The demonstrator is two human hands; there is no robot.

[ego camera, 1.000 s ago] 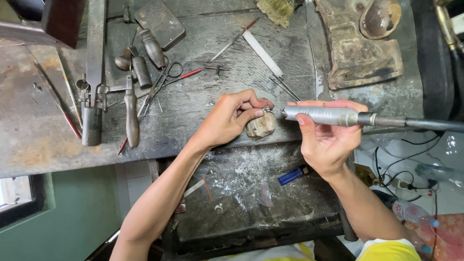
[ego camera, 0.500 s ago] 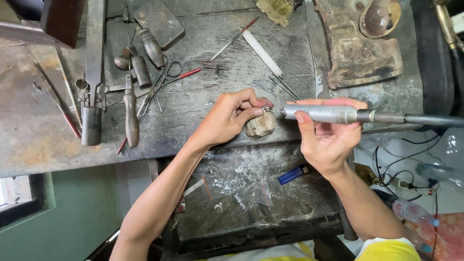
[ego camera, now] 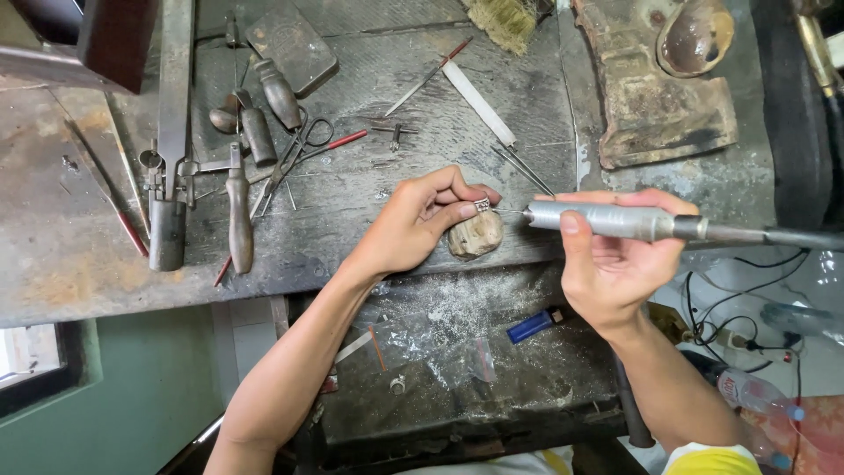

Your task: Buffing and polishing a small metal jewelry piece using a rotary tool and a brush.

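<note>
Head view, entry one: my left hand (ego camera: 422, 220) is pinched shut on a small metal piece (ego camera: 482, 205), thumb and forefinger holding it against the top of a worn wooden bench peg (ego camera: 475, 236) that juts from the front edge of the workbench (ego camera: 70, 264).

Entry two: my right hand (ego camera: 611, 264) is wrapped closed around a grey rotary handpiece (ego camera: 615, 222); its thin bit points left and meets, or all but meets, the small metal piece. I cannot tell whether it touches.

Handling note, as I judge it: I keep the piece braced on the peg, fingertips clear of the bit, the handpiece level, light pressure only, and the flexible shaft (ego camera: 791, 236) free of snags to the right.

Entry three, containers:
- Catch tray (ego camera: 457, 352) below the bench edge: grey dust and filings, a blue lighter (ego camera: 534, 325), a few small scraps I cannot identify.
- Dark rounded dish (ego camera: 696, 37) at the far right on a rusted metal block (ego camera: 659, 97): glossy inside, contents unclear.

Entry four, loose on the bench: scissors (ego camera: 299, 149), wooden-handled tools (ego camera: 264, 114), a flat file (ego camera: 479, 101), a frame saw (ego camera: 171, 132), a brush (ego camera: 505, 18).
</note>
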